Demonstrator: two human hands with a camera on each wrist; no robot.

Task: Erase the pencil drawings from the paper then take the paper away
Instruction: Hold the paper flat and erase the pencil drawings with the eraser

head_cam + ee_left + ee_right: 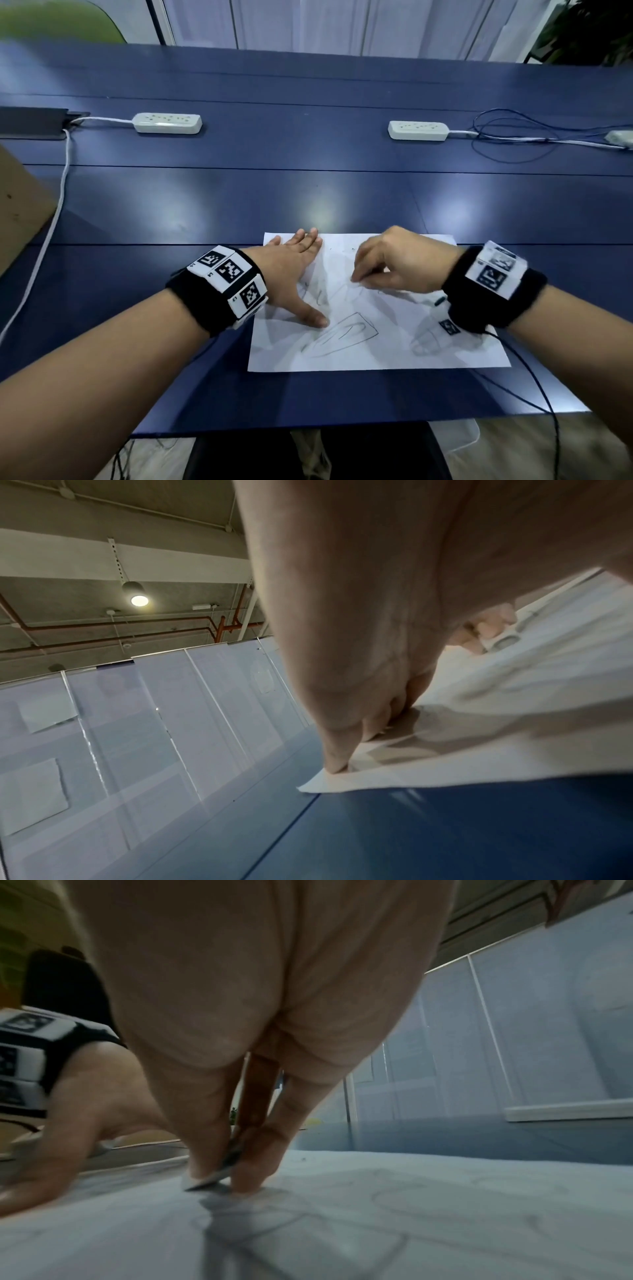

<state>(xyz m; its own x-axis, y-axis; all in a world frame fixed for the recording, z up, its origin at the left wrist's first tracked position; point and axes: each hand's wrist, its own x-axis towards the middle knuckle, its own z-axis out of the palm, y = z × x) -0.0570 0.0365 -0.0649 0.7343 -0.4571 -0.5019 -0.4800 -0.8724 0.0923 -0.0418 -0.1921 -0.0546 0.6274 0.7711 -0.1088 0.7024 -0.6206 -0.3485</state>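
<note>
A white sheet of paper (428,349) with pencil drawings (349,334) lies on the blue table (308,192) near its front edge. My left hand (294,270) lies flat on the paper's left part, fingers spread and straight, pressing it down; in the left wrist view its fingertips (337,764) touch the paper's corner (315,784). My right hand (394,263) is over the middle of the sheet, with thumb and fingers pinching a small white eraser (209,1177). The eraser's lower end touches the paper (445,1218) among faint pencil lines.
Two white power strips (167,122) (418,130) lie further back on the table with cables (513,137) at the right. A white cord (51,219) runs down the left side beside a brown cardboard piece (20,205). A thin black wire (534,383) trails from my right wrist.
</note>
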